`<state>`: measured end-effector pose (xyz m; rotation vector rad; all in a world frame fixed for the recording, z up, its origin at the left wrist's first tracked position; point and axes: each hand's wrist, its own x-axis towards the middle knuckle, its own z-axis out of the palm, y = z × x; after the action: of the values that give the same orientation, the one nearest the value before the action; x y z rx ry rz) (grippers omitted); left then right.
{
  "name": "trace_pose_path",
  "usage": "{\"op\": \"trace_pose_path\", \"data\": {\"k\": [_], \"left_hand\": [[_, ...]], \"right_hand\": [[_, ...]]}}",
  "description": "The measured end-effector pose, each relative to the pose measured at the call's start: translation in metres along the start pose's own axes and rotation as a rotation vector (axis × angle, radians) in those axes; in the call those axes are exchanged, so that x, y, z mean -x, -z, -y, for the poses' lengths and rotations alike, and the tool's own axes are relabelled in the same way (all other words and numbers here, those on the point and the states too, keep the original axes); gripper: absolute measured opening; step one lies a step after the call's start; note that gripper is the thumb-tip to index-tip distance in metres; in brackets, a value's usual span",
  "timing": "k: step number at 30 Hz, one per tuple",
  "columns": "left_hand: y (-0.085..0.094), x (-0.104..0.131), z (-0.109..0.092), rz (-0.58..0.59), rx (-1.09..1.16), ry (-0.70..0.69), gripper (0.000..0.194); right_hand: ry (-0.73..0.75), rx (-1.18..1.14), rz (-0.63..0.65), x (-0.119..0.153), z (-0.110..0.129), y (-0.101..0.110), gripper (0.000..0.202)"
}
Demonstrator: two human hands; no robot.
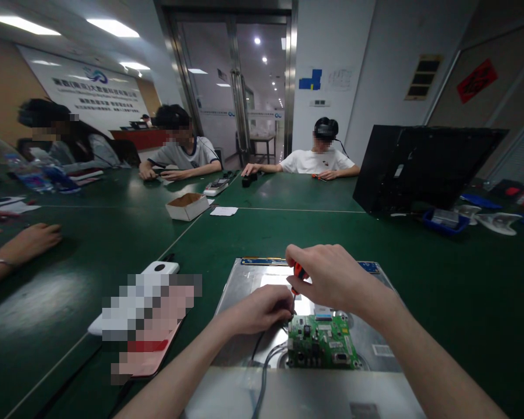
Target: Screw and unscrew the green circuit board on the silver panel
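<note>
My right hand [327, 270] is closed around the red and black handle of a screwdriver [297, 272], held upright with its shaft pointing down. The shaft reaches the upper left corner of a green circuit board [321, 337]. Right beside that shaft, my left hand [271, 305] has its fingers curled together; whatever they pinch is hidden. Under both hands lies a silvery metal panel [231, 297], with the board on its surface. Grey cables [264, 378] run from the board's left side towards me. A thin blue strip board [262, 262] lines the panel's far edge.
Left of the panel lie a white power bank [159, 269] and a pink phone-like item [151, 364], partly blurred. Further off are an open small box [187, 206], a paper slip [224, 211], a black monitor housing [423, 169] and a blue tray [445, 222]. Several people sit around the green table [262, 233].
</note>
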<state>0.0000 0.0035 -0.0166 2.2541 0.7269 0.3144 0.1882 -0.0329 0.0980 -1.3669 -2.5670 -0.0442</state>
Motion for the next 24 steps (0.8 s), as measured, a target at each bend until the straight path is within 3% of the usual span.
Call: {"op": "trace_pose_path", "data": {"k": [24], "left_hand": [[-0.0025, -0.0008, 0.0049, 0.015, 0.06, -0.007, 0.014]], "right_hand": [[0.028, -0.071, 0.04, 0.0022, 0.0016, 0.0033, 0.016]]}}
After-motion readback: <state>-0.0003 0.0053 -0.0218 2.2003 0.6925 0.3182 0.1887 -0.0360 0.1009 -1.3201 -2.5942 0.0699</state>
